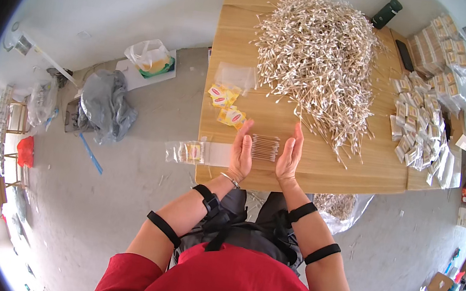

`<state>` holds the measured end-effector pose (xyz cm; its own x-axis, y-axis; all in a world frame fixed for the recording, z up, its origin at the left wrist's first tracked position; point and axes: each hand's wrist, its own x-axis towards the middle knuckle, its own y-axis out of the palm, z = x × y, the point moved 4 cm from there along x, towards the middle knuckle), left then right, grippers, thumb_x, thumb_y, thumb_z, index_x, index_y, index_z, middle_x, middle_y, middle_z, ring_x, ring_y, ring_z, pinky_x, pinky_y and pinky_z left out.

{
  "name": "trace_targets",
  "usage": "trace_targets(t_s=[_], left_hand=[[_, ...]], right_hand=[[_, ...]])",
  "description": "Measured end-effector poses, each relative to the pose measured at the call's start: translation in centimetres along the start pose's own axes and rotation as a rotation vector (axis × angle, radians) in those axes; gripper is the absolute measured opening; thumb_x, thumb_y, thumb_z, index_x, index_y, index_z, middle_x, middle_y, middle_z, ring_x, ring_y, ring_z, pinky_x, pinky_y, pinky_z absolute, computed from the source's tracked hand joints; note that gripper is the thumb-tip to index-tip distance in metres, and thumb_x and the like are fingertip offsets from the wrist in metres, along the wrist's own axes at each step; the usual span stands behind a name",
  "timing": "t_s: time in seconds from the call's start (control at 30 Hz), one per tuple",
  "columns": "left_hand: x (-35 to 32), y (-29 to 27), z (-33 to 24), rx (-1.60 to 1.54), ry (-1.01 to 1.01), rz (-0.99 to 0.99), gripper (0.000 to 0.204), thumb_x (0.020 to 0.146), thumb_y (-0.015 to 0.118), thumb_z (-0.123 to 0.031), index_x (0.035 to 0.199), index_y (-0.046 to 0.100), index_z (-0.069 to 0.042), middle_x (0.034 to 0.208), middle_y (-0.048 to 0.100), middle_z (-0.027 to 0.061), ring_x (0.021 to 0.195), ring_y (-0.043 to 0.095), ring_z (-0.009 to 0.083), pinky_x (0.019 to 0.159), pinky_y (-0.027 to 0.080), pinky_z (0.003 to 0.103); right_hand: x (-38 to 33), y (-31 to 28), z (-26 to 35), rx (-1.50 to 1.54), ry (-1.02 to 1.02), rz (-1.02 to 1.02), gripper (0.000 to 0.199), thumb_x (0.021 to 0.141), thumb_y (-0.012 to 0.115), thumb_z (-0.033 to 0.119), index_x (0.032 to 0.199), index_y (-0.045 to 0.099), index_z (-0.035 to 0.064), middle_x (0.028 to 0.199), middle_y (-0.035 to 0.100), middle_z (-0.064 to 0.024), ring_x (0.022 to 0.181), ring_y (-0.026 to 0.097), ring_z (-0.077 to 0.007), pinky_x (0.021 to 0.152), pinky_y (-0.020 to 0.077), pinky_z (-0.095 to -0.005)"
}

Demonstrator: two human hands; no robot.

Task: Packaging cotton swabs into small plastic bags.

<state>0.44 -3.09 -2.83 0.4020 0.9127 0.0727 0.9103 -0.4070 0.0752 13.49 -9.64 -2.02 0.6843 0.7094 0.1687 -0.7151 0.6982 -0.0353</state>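
A neat row of cotton swabs (265, 148) lies on the wooden table between my two hands. My left hand (241, 155) stands upright along its left ends, fingers stretched and palm inward, very near or touching them. Facing it, my right hand (288, 156) has its fingers straight too, with a narrow gap to the swabs. Neither hand grips anything. Left of my left hand lies a clear packet of swabs (192, 152) with a yellow card in it, at the table's edge. Beyond are yellow printed cards (227, 106) and clear plastic bags (236, 77).
A big heap of loose cotton swabs (320, 63) covers the table's far middle. Small packed boxes (418, 123) are piled at the right, near a phone (404, 55) and a dark bottle (387, 14). A bag of swabs (342, 211) sits below the front edge.
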Motion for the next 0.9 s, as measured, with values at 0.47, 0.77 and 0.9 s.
trace_targets(t_s=[0.47,0.77,0.9], left_hand=[[0.3,0.3,0.3,-0.165,-0.020,-0.042,0.051,0.103,0.036,-0.035,0.138,0.041,0.002,0.140,0.045,0.0163,0.133,0.039,0.0249,0.111,0.027,0.035],[0.1,-0.1,0.1,-0.306,-0.103,0.016,0.055,0.102,0.036,-0.040,0.141,0.037,0.000,0.144,0.041,0.0135,0.136,0.034,0.0234,0.113,0.024,0.036],[0.2,0.0,-0.4,-0.186,-0.056,-0.008,0.055,0.103,0.036,-0.040,0.138,0.040,0.002,0.141,0.045,0.0155,0.134,0.037,0.0238,0.112,0.026,0.035]], right_hand=[[-0.3,1.9,-0.2,-0.067,-0.042,0.170,0.061,0.102,0.033,0.041,0.143,0.030,-0.0041,0.152,0.025,-0.0230,0.143,0.019,-0.0349,0.115,0.0168,-0.0407],[0.1,0.0,1.5,-0.312,-0.154,0.255,0.054,0.100,0.039,0.027,0.142,0.031,-0.0046,0.150,0.027,-0.0247,0.142,0.019,-0.0395,0.115,0.0174,-0.0446],[-1.0,0.4,1.5,-0.713,-0.248,0.540,0.056,0.091,0.049,0.013,0.142,0.032,-0.0028,0.148,0.030,-0.0229,0.141,0.020,-0.0408,0.116,0.0166,-0.0468]])
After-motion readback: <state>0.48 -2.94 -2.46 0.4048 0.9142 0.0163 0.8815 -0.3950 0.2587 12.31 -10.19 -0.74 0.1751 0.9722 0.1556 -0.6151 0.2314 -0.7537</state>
